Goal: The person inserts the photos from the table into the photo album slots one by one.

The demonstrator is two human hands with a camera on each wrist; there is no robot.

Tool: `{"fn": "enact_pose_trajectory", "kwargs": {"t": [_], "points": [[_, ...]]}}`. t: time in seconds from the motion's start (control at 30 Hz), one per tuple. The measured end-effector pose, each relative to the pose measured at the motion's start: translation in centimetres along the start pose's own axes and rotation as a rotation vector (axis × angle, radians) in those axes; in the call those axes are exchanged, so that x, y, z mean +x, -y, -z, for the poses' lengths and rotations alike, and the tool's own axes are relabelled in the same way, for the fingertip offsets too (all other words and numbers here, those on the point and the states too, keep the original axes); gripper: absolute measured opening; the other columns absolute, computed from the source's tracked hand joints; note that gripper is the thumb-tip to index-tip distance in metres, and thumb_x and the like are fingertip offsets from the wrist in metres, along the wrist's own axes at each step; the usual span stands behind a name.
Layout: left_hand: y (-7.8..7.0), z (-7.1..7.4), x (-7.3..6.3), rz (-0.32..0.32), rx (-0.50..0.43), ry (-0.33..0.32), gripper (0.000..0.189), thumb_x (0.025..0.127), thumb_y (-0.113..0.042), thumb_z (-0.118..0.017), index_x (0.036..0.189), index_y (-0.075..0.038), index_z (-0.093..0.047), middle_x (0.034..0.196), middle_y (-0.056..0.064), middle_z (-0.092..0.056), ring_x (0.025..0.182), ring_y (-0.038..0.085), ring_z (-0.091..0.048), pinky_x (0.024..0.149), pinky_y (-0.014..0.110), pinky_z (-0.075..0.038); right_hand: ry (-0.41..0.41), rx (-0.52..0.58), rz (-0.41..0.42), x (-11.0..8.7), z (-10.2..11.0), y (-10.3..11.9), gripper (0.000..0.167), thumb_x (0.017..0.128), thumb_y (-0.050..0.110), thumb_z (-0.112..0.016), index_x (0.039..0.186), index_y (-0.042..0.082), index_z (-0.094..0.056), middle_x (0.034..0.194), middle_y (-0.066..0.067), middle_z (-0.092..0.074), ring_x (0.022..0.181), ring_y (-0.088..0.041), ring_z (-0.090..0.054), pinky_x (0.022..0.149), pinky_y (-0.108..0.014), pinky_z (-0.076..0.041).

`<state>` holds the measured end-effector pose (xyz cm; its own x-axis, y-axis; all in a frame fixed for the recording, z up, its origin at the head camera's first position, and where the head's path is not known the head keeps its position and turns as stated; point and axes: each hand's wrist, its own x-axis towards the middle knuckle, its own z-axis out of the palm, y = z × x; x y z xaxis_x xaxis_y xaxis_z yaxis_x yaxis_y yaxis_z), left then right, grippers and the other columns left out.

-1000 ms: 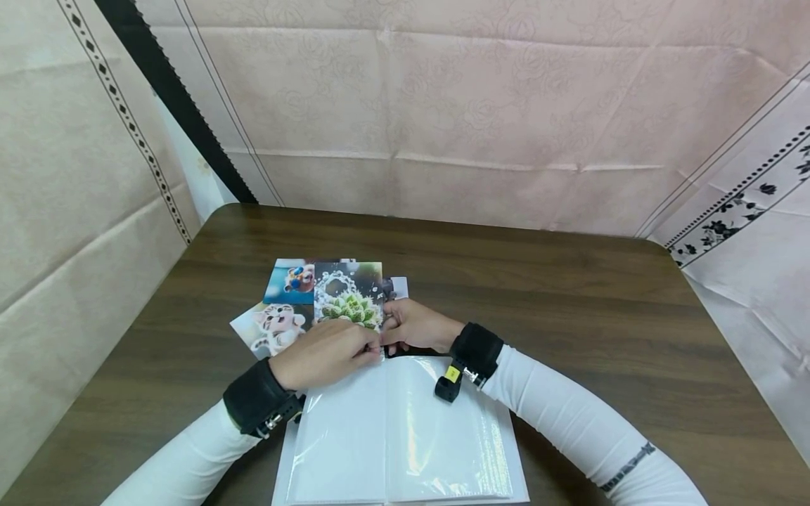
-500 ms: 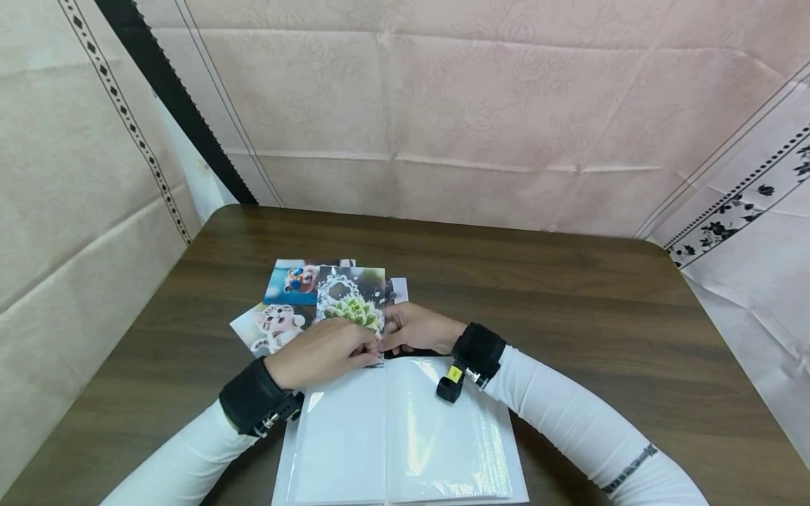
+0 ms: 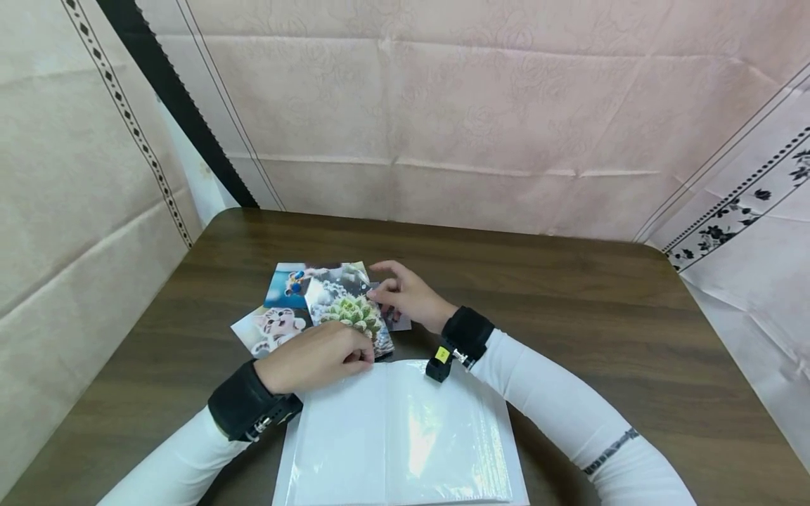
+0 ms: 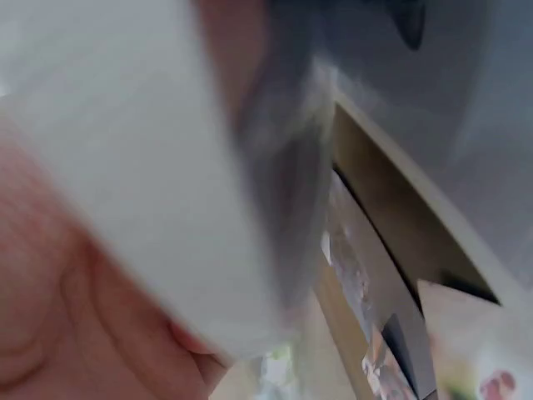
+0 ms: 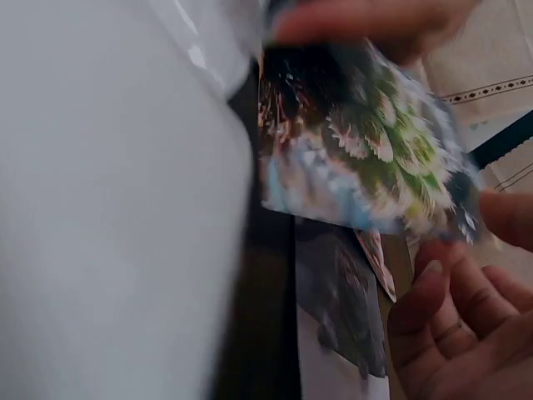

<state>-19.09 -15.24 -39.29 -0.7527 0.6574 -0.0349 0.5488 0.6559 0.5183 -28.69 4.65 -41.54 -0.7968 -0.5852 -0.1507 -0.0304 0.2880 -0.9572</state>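
Note:
A photo print of a green succulent (image 3: 350, 309) stands tilted above the far edge of an open photo album (image 3: 342, 436) with clear sleeves. My left hand (image 3: 319, 357) grips the print near its lower edge; the fingertips are partly hidden in the head view. At the print's upper right edge is my right hand (image 3: 414, 299), index finger extended apart from the thumb. In the right wrist view its fingers (image 5: 500, 218) lie close around the print's corner. A blurred white sheet (image 4: 150, 167) covers much of the left wrist view.
Other photo prints lie behind the album: a white toy-like animal (image 3: 275, 329) at left, a blue print (image 3: 285, 284) above it, and a partly covered grey one (image 3: 400, 323) at right. They rest on a brown wooden table (image 3: 569, 316). A pale cloth (image 3: 506, 126) hangs behind.
My right hand has moved from the print's lower right side up to its upper right edge and spread its fingers. The succulent print has tilted, its top leaning left. My left hand has shifted slightly left.

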Motion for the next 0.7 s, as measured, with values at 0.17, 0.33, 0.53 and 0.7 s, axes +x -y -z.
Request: {"fn": "enact_pose_trajectory", "kwargs": {"t": [0.17,0.33,0.53,0.7], "points": [[-0.06,0.13,-0.09,0.006,-0.011,0.025,0.006,0.095,-0.018,-0.072,0.093,-0.021,-0.077,0.080,-0.013,-0.066,0.072,0.001,-0.055,0.071,0.022,-0.050,0.067,-0.012,0.032,0.35,0.21,-0.24,0.061,0.100,0.003,-0.061,0.154,0.016,-0.036,0.092,-0.004,-0.065,0.078,-0.026,-0.053,0.065,-0.029,-0.041],[-0.04,0.32,-0.14,0.011,-0.034,0.040,0.004,0.094,-0.018,-0.073,0.093,-0.019,-0.077,0.078,-0.012,-0.064,0.070,0.002,-0.054,0.067,0.021,-0.050,0.095,-0.005,-0.009,0.19,0.06,-0.61,0.040,0.100,0.004,-0.061,0.139,0.006,-0.052,0.088,0.002,-0.063,0.069,-0.019,-0.051,0.062,-0.027,-0.042],[-0.04,0.30,-0.20,0.036,-0.023,0.034,0.004,0.095,-0.020,-0.073,0.091,-0.019,-0.075,0.075,-0.012,-0.061,0.069,0.003,-0.054,0.067,0.021,-0.049,0.139,0.023,-0.014,0.14,-0.27,-0.70,0.013,0.103,0.007,-0.057,0.115,0.003,-0.056,0.071,-0.001,-0.060,0.055,-0.015,-0.051,0.052,-0.025,-0.040],[-0.08,0.29,-0.12,0.050,-0.010,0.031,0.007,0.095,-0.020,-0.073,0.088,-0.020,-0.074,0.072,-0.011,-0.057,0.068,0.004,-0.052,0.066,0.022,-0.047,0.134,0.038,-0.017,-0.11,-0.52,-0.65,0.007,0.103,0.008,-0.056,0.108,0.004,-0.053,0.067,-0.002,-0.062,0.055,-0.017,-0.057,0.053,-0.025,-0.046]]}}
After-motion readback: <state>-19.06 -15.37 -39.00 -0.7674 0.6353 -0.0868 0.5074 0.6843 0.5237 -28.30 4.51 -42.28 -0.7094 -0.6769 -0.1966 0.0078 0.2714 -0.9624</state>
